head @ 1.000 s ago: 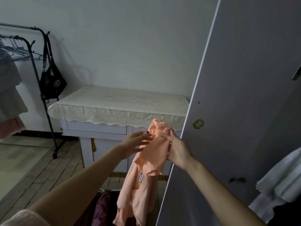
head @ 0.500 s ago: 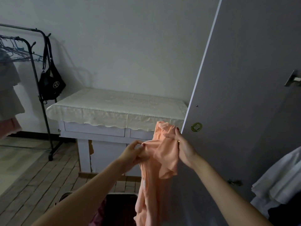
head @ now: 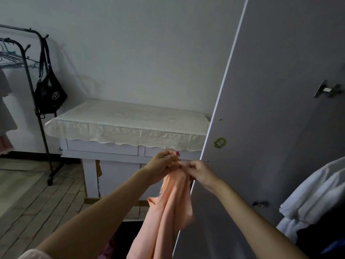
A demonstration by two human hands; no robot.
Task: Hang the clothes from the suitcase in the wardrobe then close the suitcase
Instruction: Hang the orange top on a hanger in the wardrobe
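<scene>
The open grey wardrobe door (head: 270, 109) fills the right side of the view, its pale edge running down towards the hands, and everything else can be placed from it. Left of the door, against the wall, stands a white table (head: 104, 152) with drawers, covered by a cream scalloped tablecloth (head: 127, 124). Further left of the door, well apart from it, is a black clothes rack (head: 40, 116) on the wooden floor, with wire hangers (head: 11, 58) on its rail and a black handbag (head: 49, 94) hung by its strap from the rack's corner. On the far side of the door, at the lower right edge, white folded garments (head: 315, 195) show inside the wardrobe.

Just in front of the door's lower edge hangs a peach garment (head: 166, 214), bunched at the top and trailing down out of view; it is blurred at its lower right. Below it a dark opening (head: 128, 230) can be made out, too dim to identify with certainty.

The left hand (head: 160, 165) has its fingers curled round the bunched top of the garment. The right hand (head: 200, 171), just beside it and overlapping the door's edge, pinches the same bunched top with curled fingers. A round green sticker (head: 220, 142) sits on the door above the right hand, and a metal hinge (head: 327, 89) is fixed near the door's right side.
</scene>
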